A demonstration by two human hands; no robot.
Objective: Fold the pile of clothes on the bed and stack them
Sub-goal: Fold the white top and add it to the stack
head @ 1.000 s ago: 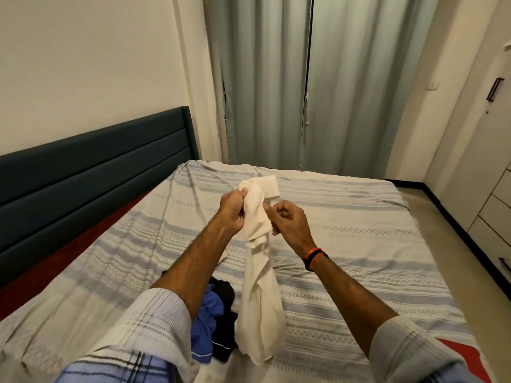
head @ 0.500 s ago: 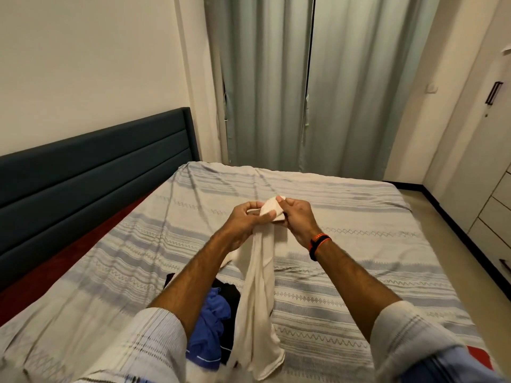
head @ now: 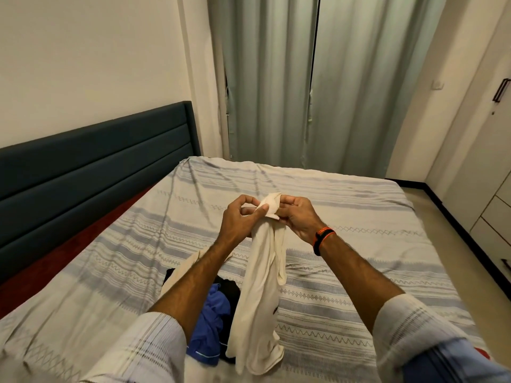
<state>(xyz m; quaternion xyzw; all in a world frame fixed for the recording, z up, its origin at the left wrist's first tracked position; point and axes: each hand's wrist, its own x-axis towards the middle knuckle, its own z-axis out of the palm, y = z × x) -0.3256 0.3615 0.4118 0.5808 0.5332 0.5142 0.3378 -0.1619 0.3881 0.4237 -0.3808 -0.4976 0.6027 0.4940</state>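
Beyond the fingers, pale green curtains (head: 318, 87) hang closed to the floor between cream walls (head: 91, 59). To their left runs a dark blue padded headboard (head: 94, 167); to their right stand white drawers (head: 495, 208) over a beige floor (head: 448, 233) edged by black skirting.

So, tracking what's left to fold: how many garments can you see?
3: cream garment held up by both hands; blue garment and black garment heaped below on the bed. More may be hidden.
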